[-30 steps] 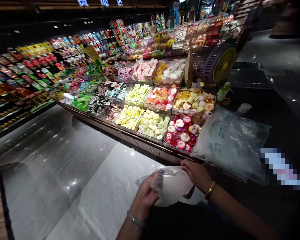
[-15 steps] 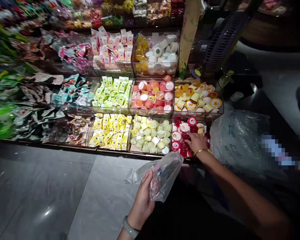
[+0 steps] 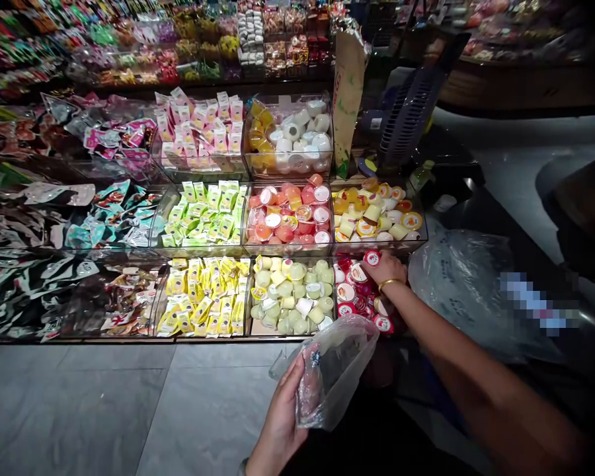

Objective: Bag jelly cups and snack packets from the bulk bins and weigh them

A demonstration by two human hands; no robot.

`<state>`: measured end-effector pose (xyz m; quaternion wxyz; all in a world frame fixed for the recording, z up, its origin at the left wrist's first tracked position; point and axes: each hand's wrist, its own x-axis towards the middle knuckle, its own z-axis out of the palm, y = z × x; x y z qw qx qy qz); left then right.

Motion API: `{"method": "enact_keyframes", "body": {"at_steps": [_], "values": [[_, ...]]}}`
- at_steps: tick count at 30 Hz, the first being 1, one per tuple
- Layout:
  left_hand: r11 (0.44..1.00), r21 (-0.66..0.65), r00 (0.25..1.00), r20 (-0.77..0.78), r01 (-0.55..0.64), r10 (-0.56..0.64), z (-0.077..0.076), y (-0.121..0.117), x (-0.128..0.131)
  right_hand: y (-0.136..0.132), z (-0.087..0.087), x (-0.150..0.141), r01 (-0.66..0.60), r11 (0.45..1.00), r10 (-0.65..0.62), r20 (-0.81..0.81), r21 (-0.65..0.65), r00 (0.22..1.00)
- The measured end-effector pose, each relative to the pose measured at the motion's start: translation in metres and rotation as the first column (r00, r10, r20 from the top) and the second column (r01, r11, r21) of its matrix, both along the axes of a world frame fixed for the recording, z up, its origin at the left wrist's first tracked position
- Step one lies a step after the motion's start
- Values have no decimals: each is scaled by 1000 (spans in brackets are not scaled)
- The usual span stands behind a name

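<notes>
My left hand [image 3: 285,403] is closed on a clear plastic bag [image 3: 344,370], whose mouth gapes toward the bins. Its fingers show through the film. My right hand [image 3: 389,268], with a gold bangle at the wrist, is over the back of the front right bin. The fingers are closed at a red-lidded jelly cup [image 3: 371,258]; part of their grip is hidden. Below them lie red jelly cups [image 3: 346,292], some with white lids. Pale green jelly cups [image 3: 292,294] fill the bin just left of these.
Pink jelly cups [image 3: 287,215] and yellow ones [image 3: 371,211] fill the bins behind. Yellow packets [image 3: 205,297] lie farther left. A big clear plastic bag [image 3: 461,284] sits right of the bins, near a dark slatted basket [image 3: 406,112]. Grey tiled floor [image 3: 79,403] lies in front.
The view has shifted, so the bins sit lower in the picture. My right hand has moved toward the back of its bin, a red-lidded cup now at its fingers. My left hand keeps the bag.
</notes>
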<state>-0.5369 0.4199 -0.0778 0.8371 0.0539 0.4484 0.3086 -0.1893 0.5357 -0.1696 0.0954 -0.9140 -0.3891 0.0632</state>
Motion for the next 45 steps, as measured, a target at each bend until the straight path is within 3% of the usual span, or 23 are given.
{"method": "enact_keyframes", "body": {"at_steps": [5,8,13,14,16,18,19,20,21,22,23,26,29,33,35,38,39,41,45], "values": [[999,43,999,-21,-24,25,14,-4,23,14,-4,6,57,995,-44,-165,76,985],[994,81,996,-38,-74,78,18,-11,38,7,0,19,49,982,14,-331,181,944],[970,168,975,-104,-175,194,24,-20,80,-27,29,47,32,899,269,-609,436,746],[963,185,969,-114,-198,221,27,-23,93,-39,39,50,37,876,329,-654,480,681],[946,223,954,-130,-237,270,35,-30,121,-68,63,52,79,837,450,-763,541,464],[926,258,941,-127,-274,314,44,-39,151,-99,87,50,184,835,525,-851,518,12],[916,275,935,-120,-291,333,48,-44,166,-114,97,49,184,853,517,-840,489,-164],[907,290,930,-114,-305,349,52,-49,179,-126,104,47,157,868,496,-820,471,-286],[902,298,928,-109,-312,357,56,-55,191,-136,109,45,87,873,479,-809,480,-341],[900,302,927,-105,-314,359,59,-60,202,-143,111,43,-35,853,483,-811,521,-329],[902,298,929,-100,-313,356,61,-64,210,-148,110,40,-187,804,511,-817,564,-269],[910,252,934,-54,-328,352,67,-69,221,-154,98,33,-583,614,657,-754,532,4],[920,171,934,10,-353,356,70,-61,215,-154,89,28,-689,574,734,-652,443,191],[931,108,936,71,-350,344,67,-36,196,-147,98,39,-747,500,807,-549,437,219],[937,86,936,131,-338,326,61,-25,188,-136,101,56,-724,525,834,-439,448,333],[947,57,940,158,-316,303,54,-15,180,-110,86,87,-631,697,716,-283,340,638],[949,52,942,153,-311,300,53,-13,178,-100,76,95,-625,735,677,-254,263,690],[950,47,943,145,-309,300,52,-10,173,-83,56,103,-630,756,654,-234,178,719],[940,32,934,135,-338,331,59,-7,160,-57,26,89,-677,733,677,-182,71,713]]}}
